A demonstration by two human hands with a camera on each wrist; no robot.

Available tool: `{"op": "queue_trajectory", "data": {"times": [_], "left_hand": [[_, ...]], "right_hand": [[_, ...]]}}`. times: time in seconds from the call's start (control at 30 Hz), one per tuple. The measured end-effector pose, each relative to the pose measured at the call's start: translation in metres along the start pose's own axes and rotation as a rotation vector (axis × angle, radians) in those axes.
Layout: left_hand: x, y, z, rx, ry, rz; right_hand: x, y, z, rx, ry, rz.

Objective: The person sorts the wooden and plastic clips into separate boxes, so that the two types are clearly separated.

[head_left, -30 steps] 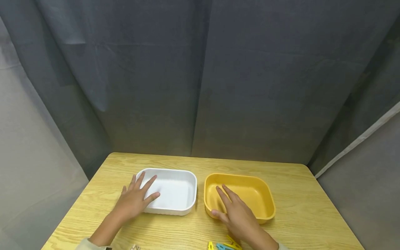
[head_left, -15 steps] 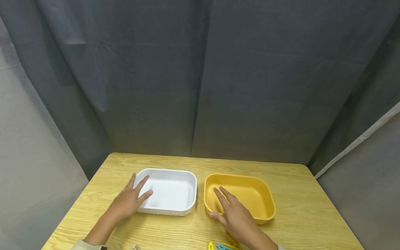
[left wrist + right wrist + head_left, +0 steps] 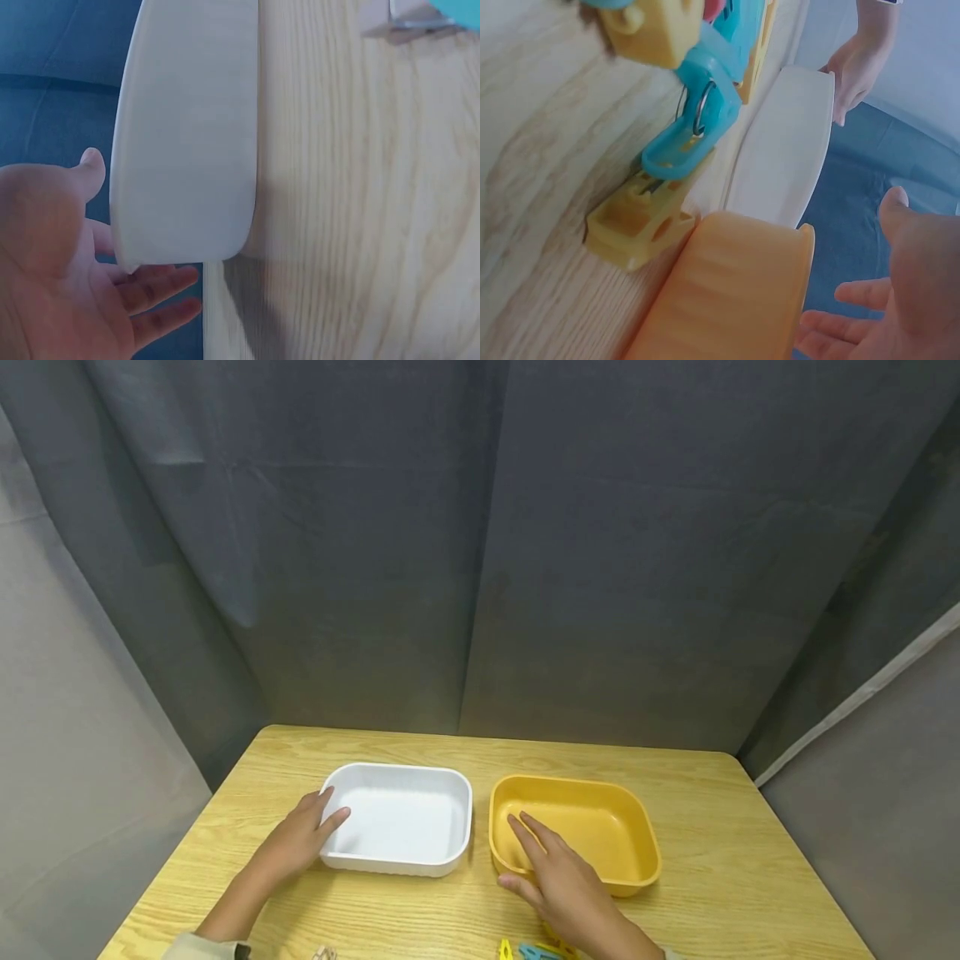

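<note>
My left hand (image 3: 294, 842) is at the left end of a white rectangular basin (image 3: 408, 822). In the head view its thumb reaches over the rim; in the left wrist view the fingers (image 3: 161, 292) extend past the basin's corner, loosely spread. Above the near left part of a yellow basin (image 3: 611, 835) is my right hand (image 3: 566, 889), its fingers straight and thumb held out, with nothing in it. Below that hand lie plastic clothespins, among them a teal clothespin (image 3: 697, 112) and a yellow clothespin (image 3: 637, 221), partly covered by the hand in the head view.
Both basins stand side by side on a wooden table (image 3: 420, 918) with a narrow gap between them. A small wood-coloured item (image 3: 325, 953) lies at the bottom edge of the head view. Grey curtains (image 3: 480, 568) hang behind and beside the table.
My left hand has moved left from over the white basin to its left end, its fingers drawing closer together. My right hand has shifted slightly left over the yellow basin.
</note>
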State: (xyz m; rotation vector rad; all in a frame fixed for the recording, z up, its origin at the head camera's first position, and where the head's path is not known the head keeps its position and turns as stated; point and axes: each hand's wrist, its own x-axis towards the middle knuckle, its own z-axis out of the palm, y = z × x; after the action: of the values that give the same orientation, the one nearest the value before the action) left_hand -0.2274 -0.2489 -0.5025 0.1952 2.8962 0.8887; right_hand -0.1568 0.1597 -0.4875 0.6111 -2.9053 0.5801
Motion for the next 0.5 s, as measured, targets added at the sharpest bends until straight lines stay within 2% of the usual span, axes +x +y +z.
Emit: {"op": "queue_trajectory", "data": {"times": [0.5], "left_hand": [[0.006,-0.016,-0.006,-0.146,0.047,0.037]], "right_hand": [[-0.004,-0.005,0.000,0.019,-0.017,-0.043]]}}
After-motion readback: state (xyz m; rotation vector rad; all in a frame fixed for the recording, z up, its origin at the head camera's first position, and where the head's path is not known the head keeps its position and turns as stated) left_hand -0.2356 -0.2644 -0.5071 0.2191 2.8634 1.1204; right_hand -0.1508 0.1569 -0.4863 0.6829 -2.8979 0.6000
